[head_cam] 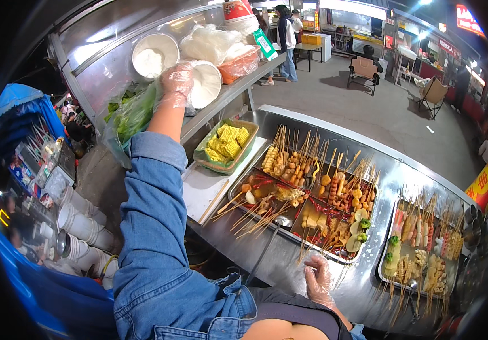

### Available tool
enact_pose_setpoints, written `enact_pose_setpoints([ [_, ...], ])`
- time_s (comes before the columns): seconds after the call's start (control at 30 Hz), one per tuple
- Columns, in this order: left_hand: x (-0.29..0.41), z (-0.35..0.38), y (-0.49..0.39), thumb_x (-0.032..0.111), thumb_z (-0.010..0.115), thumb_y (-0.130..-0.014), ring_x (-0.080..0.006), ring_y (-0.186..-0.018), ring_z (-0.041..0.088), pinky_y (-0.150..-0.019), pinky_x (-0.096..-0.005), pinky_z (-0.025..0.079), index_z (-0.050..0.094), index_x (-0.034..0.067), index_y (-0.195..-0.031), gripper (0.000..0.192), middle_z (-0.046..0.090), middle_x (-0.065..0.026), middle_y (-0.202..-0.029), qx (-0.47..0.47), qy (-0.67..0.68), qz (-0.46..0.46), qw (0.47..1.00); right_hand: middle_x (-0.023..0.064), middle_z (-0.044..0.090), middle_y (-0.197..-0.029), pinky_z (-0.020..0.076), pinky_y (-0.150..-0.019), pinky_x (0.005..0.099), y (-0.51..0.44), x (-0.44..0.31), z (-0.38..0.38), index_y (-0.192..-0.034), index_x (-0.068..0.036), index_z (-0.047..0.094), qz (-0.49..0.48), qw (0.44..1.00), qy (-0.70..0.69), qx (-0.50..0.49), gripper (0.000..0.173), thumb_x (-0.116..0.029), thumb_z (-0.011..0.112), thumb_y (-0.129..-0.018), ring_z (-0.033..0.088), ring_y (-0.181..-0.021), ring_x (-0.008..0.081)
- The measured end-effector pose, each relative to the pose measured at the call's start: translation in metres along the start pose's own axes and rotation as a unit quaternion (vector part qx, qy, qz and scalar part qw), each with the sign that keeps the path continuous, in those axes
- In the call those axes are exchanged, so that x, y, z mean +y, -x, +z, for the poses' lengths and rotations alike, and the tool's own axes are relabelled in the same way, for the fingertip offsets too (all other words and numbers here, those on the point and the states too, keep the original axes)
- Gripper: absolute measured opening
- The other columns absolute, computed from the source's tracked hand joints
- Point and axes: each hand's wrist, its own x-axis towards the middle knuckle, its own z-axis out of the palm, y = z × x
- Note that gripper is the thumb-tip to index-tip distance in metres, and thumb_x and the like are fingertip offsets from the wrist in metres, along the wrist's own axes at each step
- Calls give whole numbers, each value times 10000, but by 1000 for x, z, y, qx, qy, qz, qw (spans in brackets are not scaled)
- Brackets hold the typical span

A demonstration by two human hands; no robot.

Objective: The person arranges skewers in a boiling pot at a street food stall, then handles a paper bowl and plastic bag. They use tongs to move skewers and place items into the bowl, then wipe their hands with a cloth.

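My left hand [177,81], in a clear plastic glove, reaches up to the metal shelf, among white tubs. Its fingers are against the rim of the right tub [204,85], whose inside faces me; whether they grip it is hidden. Behind stands another white tub [155,55] with something white inside. Below my wrist hangs a clear bag of leafy greens [131,117]. My right hand [320,278], also gloved, hovers over the steel counter's near edge with curled fingers and holds nothing visible. Beyond it lies a divided tray [299,221] of skewers in reddish broth, with a ladle [283,221] in it.
A basket of yellow noodle blocks [229,142] sits on a white board [203,187]. Another skewer tray [422,246] stands on the right. Clear plastic bags [212,40] and stacked paper bowls [241,21] occupy the shelf. White buckets [84,225] stand at the left.
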Motion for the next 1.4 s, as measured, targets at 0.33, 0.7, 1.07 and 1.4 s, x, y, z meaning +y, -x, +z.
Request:
enact_pose_setpoints([
  [0.33,-7,-9,-21,229,465,-878,-373,-966,670,-848,-464,521,666,72,-1048,306,692,-209,-1002,-103,30,-50,993,113,587,-1073,505,-868,337,-3,8,1,-1187,-12,534,16,1000,18,6,337,0,597,-856,625,-971,213],
  [0.7,11,-90,16,252,473,-882,-383,-852,675,-768,-494,522,575,76,-1107,304,691,-189,-898,-51,66,0,996,149,591,-1167,512,-847,342,-2,21,-6,-1184,-11,554,31,998,44,-44,320,-26,601,-868,636,-963,227],
  [1.07,-7,-242,217,196,566,-825,-444,-730,600,-616,-537,454,543,95,-948,162,625,-206,-747,-64,181,7,981,139,593,-1090,537,-801,330,-40,-65,-1,-1248,-37,482,-236,942,167,-169,413,1,643,-870,622,-1028,252],
  [1.4,-70,-332,441,171,560,-783,-414,-694,605,-616,-476,467,554,35,-821,141,600,-229,-716,-306,179,-166,920,152,601,-1093,558,-671,342,18,-130,120,-1096,-95,622,-432,772,135,-447,370,15,735,-762,668,-829,285],
])
